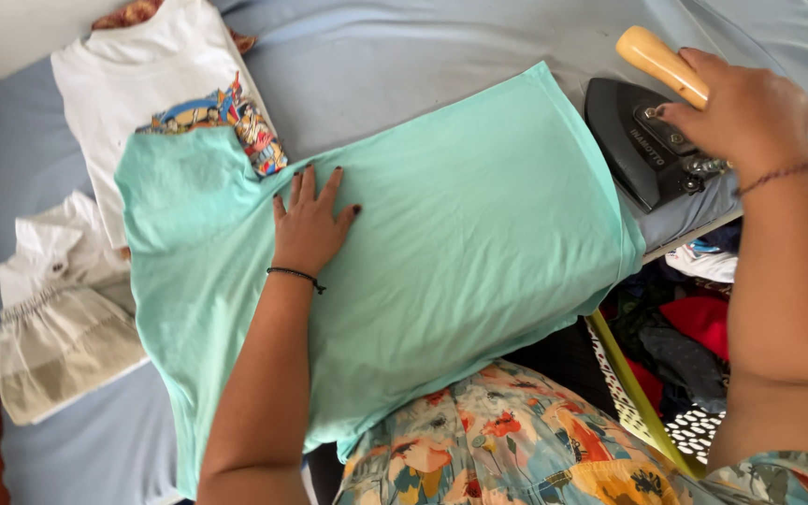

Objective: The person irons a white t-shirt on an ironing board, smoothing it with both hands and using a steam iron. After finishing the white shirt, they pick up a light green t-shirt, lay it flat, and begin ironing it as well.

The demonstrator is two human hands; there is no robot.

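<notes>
Count: 1 mint-green T-shirt (441, 224); 1 white T-shirt with cartoon print (133, 75); 1 small white-and-beige garment (58, 318); 1 black iron with wooden handle (647, 140); 1 laundry basket (647, 402); 2 hands: left hand (309, 224), right hand (741, 112); 2 wrist cords

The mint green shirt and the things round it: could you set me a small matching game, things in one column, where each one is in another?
Things:
1. mint green shirt
2. black iron
3. white printed shirt
4. left hand

Places:
A. gripped by its wooden handle in the right hand
B. lying flat on the green cloth
C. spread across the middle of the blue cover
D. folded at the far left, partly under the green cloth

Pairs: 1-C, 2-A, 3-D, 4-B
</notes>
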